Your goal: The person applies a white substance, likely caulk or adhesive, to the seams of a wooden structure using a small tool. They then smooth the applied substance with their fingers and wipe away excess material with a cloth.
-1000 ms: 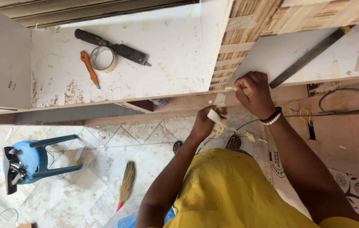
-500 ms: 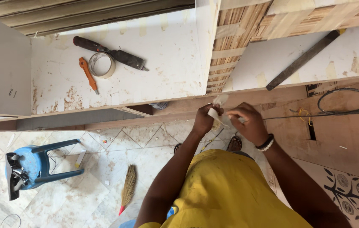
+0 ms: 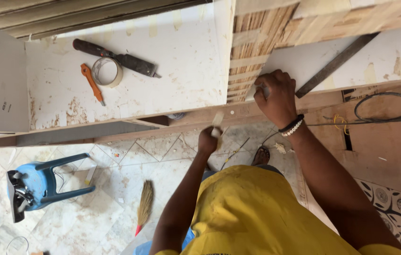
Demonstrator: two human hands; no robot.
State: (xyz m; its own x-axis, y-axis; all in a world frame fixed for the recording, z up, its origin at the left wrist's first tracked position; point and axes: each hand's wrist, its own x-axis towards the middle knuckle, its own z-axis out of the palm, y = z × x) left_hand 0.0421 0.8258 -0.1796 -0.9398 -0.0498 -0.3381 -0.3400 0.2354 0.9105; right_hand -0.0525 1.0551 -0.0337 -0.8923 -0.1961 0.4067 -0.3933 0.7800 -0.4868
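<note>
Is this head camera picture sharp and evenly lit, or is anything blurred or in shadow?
Head view: soft, even daylight with no harsh glare; the white board is brightest. The left hand with its pale strip looks slightly soft, the right hand sharper. Straight edges bow a little towards the frame sides, a wide-lens effect. The floor under the bench lies dimmer.

A small dark printed label (image 3: pixel 6 106) sits on the grey panel, far to the left of both hands; no packages, signs or screens show anywhere else
</note>
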